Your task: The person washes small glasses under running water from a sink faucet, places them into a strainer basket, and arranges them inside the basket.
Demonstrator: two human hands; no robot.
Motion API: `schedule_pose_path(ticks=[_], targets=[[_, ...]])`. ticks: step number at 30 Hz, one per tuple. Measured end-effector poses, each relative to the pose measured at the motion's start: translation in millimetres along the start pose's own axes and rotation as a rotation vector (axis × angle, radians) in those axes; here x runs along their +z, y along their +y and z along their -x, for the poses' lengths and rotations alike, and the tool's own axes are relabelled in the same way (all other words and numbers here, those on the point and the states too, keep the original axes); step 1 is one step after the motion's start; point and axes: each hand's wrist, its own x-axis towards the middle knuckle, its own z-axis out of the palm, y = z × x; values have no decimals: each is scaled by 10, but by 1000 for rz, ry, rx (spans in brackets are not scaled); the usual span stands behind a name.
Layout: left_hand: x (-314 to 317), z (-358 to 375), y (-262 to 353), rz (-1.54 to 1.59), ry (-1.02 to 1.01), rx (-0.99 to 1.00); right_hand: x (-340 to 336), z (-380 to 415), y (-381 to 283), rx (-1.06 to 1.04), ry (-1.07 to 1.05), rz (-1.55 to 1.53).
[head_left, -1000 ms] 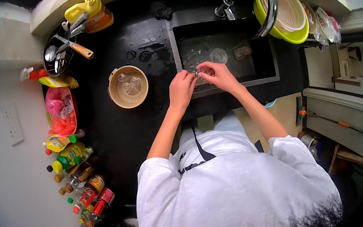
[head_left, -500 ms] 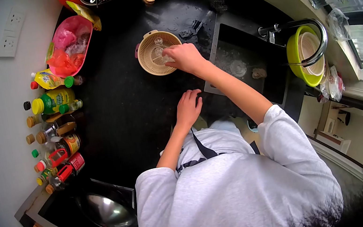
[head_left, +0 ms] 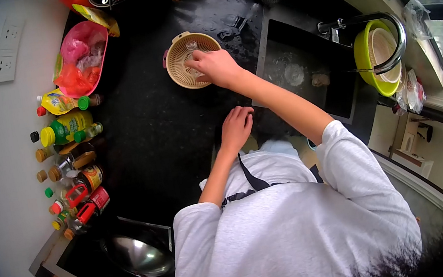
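My right hand (head_left: pixel 215 67) reaches into a beige slotted basket (head_left: pixel 177 75) on the black counter. Its fingers are bent and closed together; whatever they hold is mostly hidden under them. A small clear glass-like piece (head_left: pixel 191 45) lies in the basket near the far rim, just beyond my fingertips. A pinkish handle or rim (head_left: pixel 165 60) shows at the basket's left side. My left hand (head_left: pixel 236 128) rests at the counter's near edge, empty, with its fingers stretched out, apart from the basket.
Right of the basket is a dark sink (head_left: pixel 300 50) with a clear round item (head_left: pixel 293 74) in it. A curved faucet (head_left: pixel 399 32) and a green basin (head_left: pixel 362 55) stand beyond. Bottles (head_left: pixel 70 126) and a pink tub (head_left: pixel 104 70) line the left wall; a wok (head_left: pixel 139 256) sits lower left.
My right hand has shifted slightly left within the basket and now covers the clear piece that showed under its fingers. My left hand has slid slightly right. The view has tilted a little.
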Motion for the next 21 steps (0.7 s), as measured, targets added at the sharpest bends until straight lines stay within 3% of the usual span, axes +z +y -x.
schedule_pose_path(ticks=[4, 6, 8, 10, 12, 15, 20, 21], targets=[[68, -88, 74, 20, -27, -32, -511, 524, 38, 264, 301, -219], [128, -141, 134, 42, -49, -40, -399, 1150, 341, 559, 486, -446], [185, -258, 248, -17, -77, 129, -46, 1933, 882, 974, 405, -530], [322, -487, 391, 8, -173, 153, 392, 2759, 1477, 1218, 242, -420], [566, -867, 534, 21, -322, 227, 850, 3300, 1954, 1295, 234, -333], [1182, -1508, 321, 4, -465, 86, 1100, 3474, 2300, 1372, 251, -192], [2114, -2272, -487, -388, -409, -213, 1207, 2955, 2444, 1426, 182, -52], [2225, -2328, -578, -477, -378, -151, 1266, 2912, 2425, 1263, 216, -6]])
